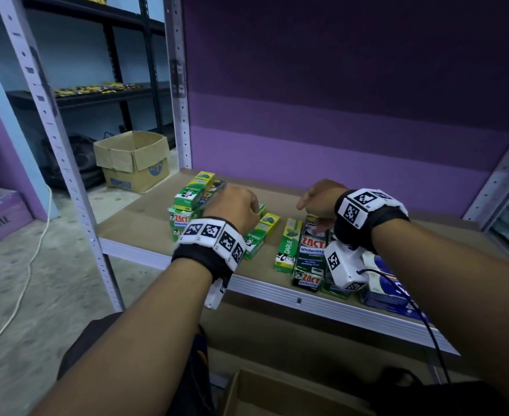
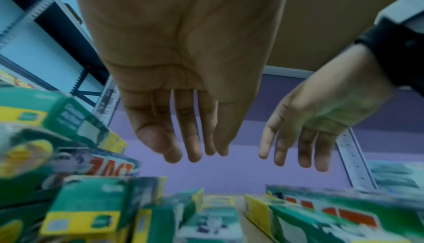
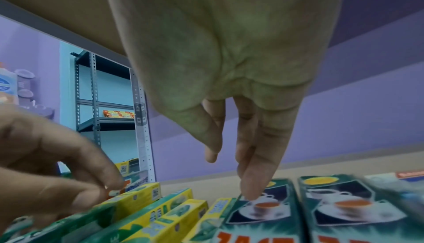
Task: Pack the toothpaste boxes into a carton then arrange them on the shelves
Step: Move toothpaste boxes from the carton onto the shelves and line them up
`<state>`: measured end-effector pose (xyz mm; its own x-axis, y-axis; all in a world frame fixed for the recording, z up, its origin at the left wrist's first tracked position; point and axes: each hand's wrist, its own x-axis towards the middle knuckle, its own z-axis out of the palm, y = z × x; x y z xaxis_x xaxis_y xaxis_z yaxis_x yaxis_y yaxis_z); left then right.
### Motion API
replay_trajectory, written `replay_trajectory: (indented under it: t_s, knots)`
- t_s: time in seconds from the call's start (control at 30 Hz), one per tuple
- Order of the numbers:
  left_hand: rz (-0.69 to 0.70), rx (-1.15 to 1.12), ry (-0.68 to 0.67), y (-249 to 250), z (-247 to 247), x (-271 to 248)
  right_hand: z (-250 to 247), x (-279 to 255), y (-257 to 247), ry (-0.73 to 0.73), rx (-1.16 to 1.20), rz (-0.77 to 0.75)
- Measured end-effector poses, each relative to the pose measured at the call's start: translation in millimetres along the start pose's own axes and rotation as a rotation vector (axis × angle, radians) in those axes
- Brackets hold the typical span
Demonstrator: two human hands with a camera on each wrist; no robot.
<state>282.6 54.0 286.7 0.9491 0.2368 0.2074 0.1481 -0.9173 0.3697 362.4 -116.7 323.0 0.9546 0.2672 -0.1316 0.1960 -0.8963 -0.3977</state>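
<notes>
open brown cardboard carton (image 1: 133,159) on the concrete floor at far left; glossy oblong toothpaste boxes (image 1: 191,199) heaped on the board shelf (image 1: 133,217); left hand (image 1: 232,207) above, fingers loose, holding nothing; single darlie box (image 1: 288,246) lying long axis front-to-back; right hand (image 1: 319,199) empty, fingers straight, over two zact boxes (image 1: 311,253).

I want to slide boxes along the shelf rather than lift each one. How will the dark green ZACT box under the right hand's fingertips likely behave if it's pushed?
The ZACT box lies flat on the shelf board, so it will probably slide, not tip or roll. It looks like thin, glossy carton: likely light, fairly stiff, somewhat slippery under the right hand. Pushed sideways, it would likely shove the second ZACT box.
</notes>
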Motion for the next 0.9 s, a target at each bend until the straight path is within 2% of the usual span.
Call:
replay_trajectory:
  t_s: [0.27, 0.47, 0.6, 0.9]
  knots:
    - [-0.004, 0.222, -0.188, 11, 31, 5, -3, -10, 18, -0.036, -0.039, 0.008]
    - [-0.026, 0.258, -0.199, 16, 34, 3, 0, -11, 25, -0.079, 0.021, -0.048]
    - [-0.053, 0.216, -0.187, 15, 32, 2, 4, -15, 18, -0.105, -0.063, -0.066]
    - [-0.062, 0.132, -0.199, 12, 26, -7, 21, -6, 12, -0.081, -0.066, -0.093]
